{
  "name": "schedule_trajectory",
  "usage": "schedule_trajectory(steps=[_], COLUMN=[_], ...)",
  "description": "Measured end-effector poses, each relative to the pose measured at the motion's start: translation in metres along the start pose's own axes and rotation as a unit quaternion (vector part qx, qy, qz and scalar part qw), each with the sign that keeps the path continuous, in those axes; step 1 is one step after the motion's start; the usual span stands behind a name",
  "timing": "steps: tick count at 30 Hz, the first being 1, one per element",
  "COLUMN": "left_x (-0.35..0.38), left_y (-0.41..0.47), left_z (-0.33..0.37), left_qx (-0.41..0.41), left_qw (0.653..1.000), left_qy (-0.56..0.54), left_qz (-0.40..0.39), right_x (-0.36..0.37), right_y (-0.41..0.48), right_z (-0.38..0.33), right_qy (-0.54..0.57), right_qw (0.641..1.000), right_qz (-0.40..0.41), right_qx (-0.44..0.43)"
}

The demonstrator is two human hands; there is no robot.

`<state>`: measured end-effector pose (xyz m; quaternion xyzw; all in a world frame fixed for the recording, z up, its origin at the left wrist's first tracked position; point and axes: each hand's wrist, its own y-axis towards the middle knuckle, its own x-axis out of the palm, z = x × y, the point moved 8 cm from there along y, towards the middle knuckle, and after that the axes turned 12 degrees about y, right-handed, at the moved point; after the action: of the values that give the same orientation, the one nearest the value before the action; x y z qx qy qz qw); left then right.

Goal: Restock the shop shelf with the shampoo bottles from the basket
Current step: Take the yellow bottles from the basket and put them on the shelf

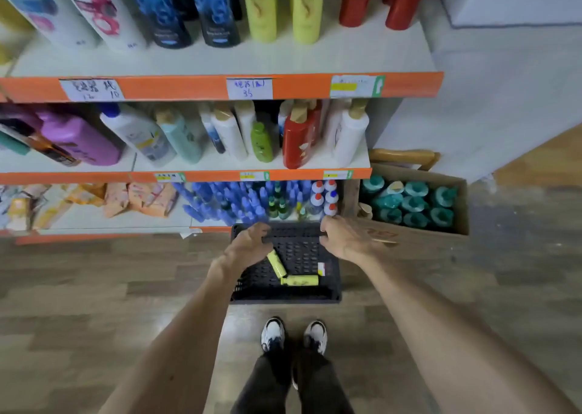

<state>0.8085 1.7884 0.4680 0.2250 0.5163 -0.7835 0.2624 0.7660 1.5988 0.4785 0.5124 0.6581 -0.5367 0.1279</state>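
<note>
**On the shop floor before the shelving: both hands over the basket, two bottles left**

At the foot of the shelf unit, a black perforated basket (330, 287) sits on the wooden floor (94, 287), directly ahead of the person's shoes (294, 335). It is set close against the lowest shelf, presumably to keep each reach short.

Contents of the basket: two yellow shampoo bottles (299, 280), both lying on their sides, end to end near the centre. One lies toward 6 o'clock, the other angles up toward 10 o'clock.

The left hand (248, 243) hovers at 10 o'clock of the basket, fingers curled and part-spread above the angled bottle; whether it touches cannot be told. The right hand (340, 237) is at 2 o'clock near the far rim, fingers loosely bent, holding nothing.

Matching yellow bottles (283, 7) stand upright on the top shelf (220, 63), the likely destination.

At 3 o'clock of the basket stands an open cardboard box (409, 234) packed with teal-capped bottles (412, 204).
</note>
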Motion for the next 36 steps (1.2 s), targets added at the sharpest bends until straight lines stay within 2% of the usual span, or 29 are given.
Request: schedule_trajectory(steps=[6,9,14,18,23,29,36], left_x=[0.044,0.073,0.142,0.21,0.298,0.39,0.417], left_y=[0.068,0.1,0.158,0.217,0.303,0.402,0.519], left_z=[-0.024,-0.037,-0.069,-0.114,-0.177,-0.239,-0.283], left_qx=[0.019,0.044,0.04,0.027,0.022,0.012,0.01], left_qw=[0.997,0.987,0.971,0.965,0.969,0.975,0.981], left_qy=[0.041,0.127,0.225,0.255,0.248,0.222,0.192], left_qz=[0.057,0.085,0.074,0.046,0.008,-0.018,0.005], right_x=[0.063,0.098,0.172,0.254,0.361,0.473,0.55], right_y=[0.063,0.091,0.133,0.183,0.245,0.323,0.414], right_z=[0.033,0.045,0.073,0.108,0.161,0.216,0.247], right_qy=[0.036,0.043,-0.019,-0.027,-0.022,-0.045,-0.087], right_qw=[0.999,0.998,0.998,0.999,0.999,0.996,0.985], right_qz=[0.025,0.04,0.058,0.019,-0.038,-0.078,-0.134], right_qx=[0.004,-0.005,-0.025,-0.024,-0.004,-0.025,-0.066])
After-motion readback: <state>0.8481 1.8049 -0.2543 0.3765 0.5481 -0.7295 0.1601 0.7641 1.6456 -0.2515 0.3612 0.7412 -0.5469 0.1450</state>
